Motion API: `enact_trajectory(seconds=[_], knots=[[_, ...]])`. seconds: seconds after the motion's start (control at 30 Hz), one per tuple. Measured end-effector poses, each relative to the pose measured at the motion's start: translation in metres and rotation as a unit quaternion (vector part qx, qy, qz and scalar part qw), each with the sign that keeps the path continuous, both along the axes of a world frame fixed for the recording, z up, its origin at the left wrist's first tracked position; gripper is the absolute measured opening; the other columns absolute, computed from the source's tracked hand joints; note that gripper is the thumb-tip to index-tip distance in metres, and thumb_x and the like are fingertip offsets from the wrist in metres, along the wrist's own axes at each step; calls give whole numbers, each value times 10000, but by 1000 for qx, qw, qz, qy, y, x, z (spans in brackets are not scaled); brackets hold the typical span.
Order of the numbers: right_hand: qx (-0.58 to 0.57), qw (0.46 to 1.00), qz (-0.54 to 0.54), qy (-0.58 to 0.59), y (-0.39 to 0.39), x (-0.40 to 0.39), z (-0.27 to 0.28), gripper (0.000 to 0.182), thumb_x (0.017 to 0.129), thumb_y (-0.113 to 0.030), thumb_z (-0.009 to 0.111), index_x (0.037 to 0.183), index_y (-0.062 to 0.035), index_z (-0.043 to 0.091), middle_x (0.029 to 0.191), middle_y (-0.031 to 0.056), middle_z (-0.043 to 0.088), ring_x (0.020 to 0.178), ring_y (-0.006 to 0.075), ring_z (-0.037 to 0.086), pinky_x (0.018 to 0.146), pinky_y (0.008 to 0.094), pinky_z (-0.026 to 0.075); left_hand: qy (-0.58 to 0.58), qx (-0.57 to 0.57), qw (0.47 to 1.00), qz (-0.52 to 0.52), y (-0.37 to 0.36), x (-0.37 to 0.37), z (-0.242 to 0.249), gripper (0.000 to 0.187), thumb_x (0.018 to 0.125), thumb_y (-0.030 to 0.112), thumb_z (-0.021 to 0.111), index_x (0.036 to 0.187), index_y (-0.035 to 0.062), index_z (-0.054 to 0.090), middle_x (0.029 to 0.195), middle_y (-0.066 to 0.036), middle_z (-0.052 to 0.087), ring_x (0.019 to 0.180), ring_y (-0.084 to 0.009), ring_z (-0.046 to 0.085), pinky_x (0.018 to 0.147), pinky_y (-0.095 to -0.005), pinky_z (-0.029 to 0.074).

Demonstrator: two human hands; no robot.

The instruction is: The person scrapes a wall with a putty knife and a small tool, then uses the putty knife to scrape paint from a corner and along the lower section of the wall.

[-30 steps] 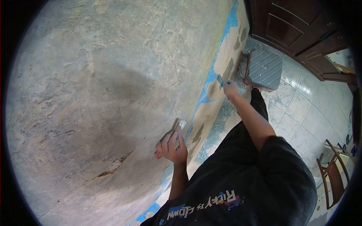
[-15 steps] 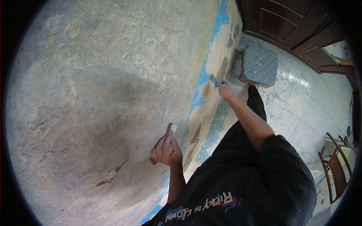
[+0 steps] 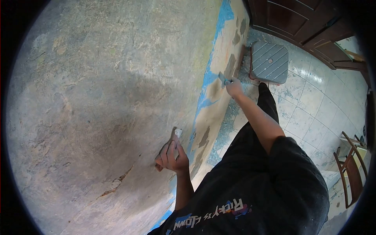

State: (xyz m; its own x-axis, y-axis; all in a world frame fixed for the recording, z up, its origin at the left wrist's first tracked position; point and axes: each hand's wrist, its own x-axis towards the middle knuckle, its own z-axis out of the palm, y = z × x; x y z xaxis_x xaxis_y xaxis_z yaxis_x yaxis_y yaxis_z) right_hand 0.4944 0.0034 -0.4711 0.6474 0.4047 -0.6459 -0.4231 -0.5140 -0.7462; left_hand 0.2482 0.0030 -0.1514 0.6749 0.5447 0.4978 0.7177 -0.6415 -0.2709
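Along the low part of the wall [image 3: 105, 86], my right hand [image 3: 235, 88] grips a scraper [image 3: 223, 79], its blade at the edge of a strip of blue paint [image 3: 208, 84]. Bare patches show around the blade. My left hand [image 3: 171, 156] is up against the grey wall, closed around a tool with a pale, whitish end [image 3: 178, 132]. A reddish-brown end of that tool sticks out below the fingers; its middle is hidden in my hand.
A grey ribbed step stool [image 3: 269, 62] stands on the tiled floor [image 3: 309, 102] near dark wooden doors [image 3: 288, 19]. Blue paint flakes [image 3: 227, 131] lie along the wall's foot. A wooden chair [image 3: 352, 172] is at the right.
The view has shifted slightly. My right hand and its scraper sit a little higher in view, with the blade tilted more upright. My left hand stays nearly in place.
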Motion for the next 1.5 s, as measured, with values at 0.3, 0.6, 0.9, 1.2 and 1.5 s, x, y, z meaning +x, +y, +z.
enact_trajectory(seconds=[0.3, 0.6, 0.9, 1.2, 1.5], knots=[[19, 999, 37, -6, -9, 6, 26, 314, 869, -287, 667, 1008, -7, 698, 1001, 247, 718, 975, 436, 688, 853, 484, 536, -20, -6, 1000, -2, 6, -5, -7, 202, 726, 82, 821, 903, 155, 756, 963, -4, 739, 868, -217, 620, 822, -379, 352], [-8, 997, 43, -70, -8, -7, 21, 267, 928, -247, 668, 1010, 8, 686, 898, 255, 704, 880, 413, 695, 786, 468, 528, -6, -2, 1000, -18, 5, 1, -3, 232, 738, 72, 822, 950, 115, 739, 946, -34, 720, 863, -234, 651, 839, -409, 367], [3, 999, 38, 14, -7, 5, 28, 293, 930, -285, 622, 1041, -19, 675, 1057, 263, 701, 1048, 444, 666, 886, 491, 520, 6, 4, 1000, -25, 4, -9, -4, 243, 714, 84, 824, 939, 133, 746, 944, -17, 707, 849, -251, 610, 808, -397, 379], [-35, 993, 104, -47, -23, 13, 69, 285, 948, -281, 615, 1063, -26, 671, 1006, 256, 704, 1025, 438, 672, 871, 483, 520, 14, -10, 998, -52, 9, -14, -10, 238, 730, 75, 807, 954, 128, 742, 980, -31, 726, 870, -235, 649, 819, -382, 383], [31, 999, 8, 18, -20, -19, 22, 284, 965, -256, 598, 1116, -24, 657, 1107, 267, 695, 1067, 436, 666, 905, 486, 516, 28, 2, 999, -36, 5, -15, -6, 244, 740, 81, 816, 967, 133, 743, 972, -21, 731, 870, -226, 639, 819, -382, 387]])
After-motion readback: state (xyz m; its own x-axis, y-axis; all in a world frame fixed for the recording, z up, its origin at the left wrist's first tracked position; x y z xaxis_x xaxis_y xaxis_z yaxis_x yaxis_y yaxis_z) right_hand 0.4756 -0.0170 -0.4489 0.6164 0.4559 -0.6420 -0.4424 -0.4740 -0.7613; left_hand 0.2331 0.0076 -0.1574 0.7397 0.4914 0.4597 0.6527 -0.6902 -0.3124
